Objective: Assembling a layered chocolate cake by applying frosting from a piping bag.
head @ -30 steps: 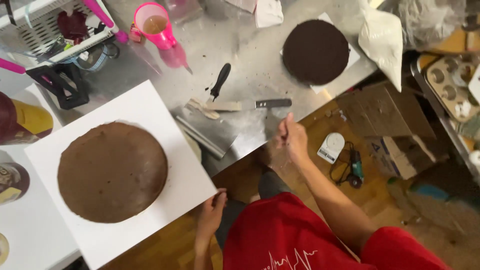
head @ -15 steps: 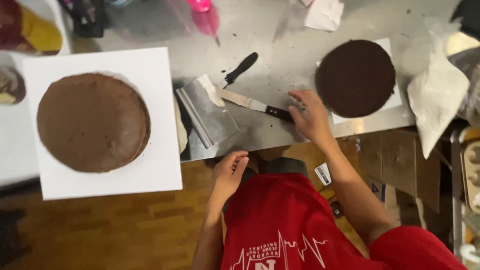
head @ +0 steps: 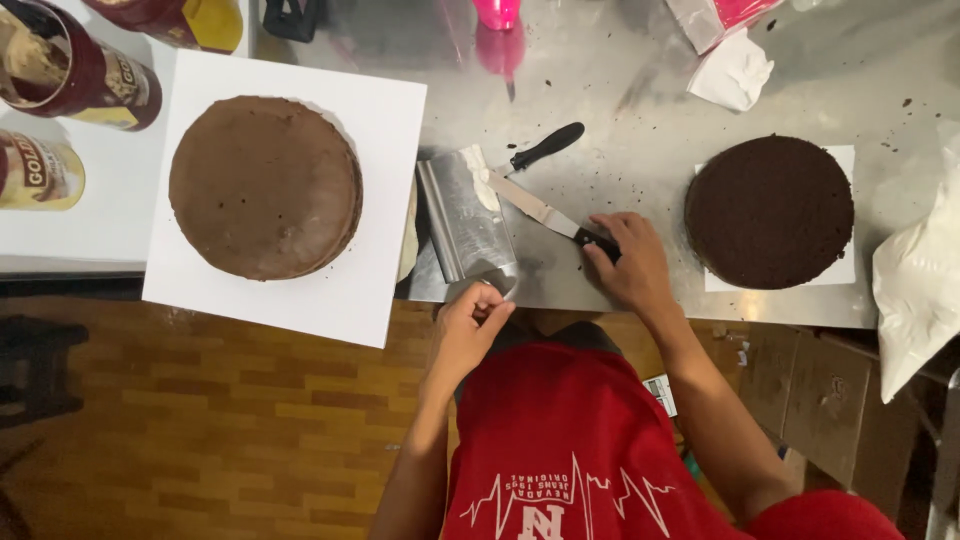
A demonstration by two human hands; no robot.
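- My right hand (head: 628, 265) was clamped on the black handle of the palette knife (head: 545, 212); blade lay flat on the steel table (head: 620, 120), tip pointing up-left, smeared with white cream.
- My left hand (head: 468, 325) sat at the table's near edge, fingers pinching the lower corner of the metal bench scraper (head: 465, 220) (how firm the grip was I couldn't tell).
- Scraper lay flat just left of the knife, white cream on its top edge, touching the blade tip.
- A second black-handled tool (head: 545, 146) lay just above the knife.
- Frosted chocolate cake (head: 265, 187) sat on a white square board (head: 385, 110), left of the scraper.
- Bare dark cake layer (head: 769, 212) sat on white paper to my right, near the knife hand but not touching.
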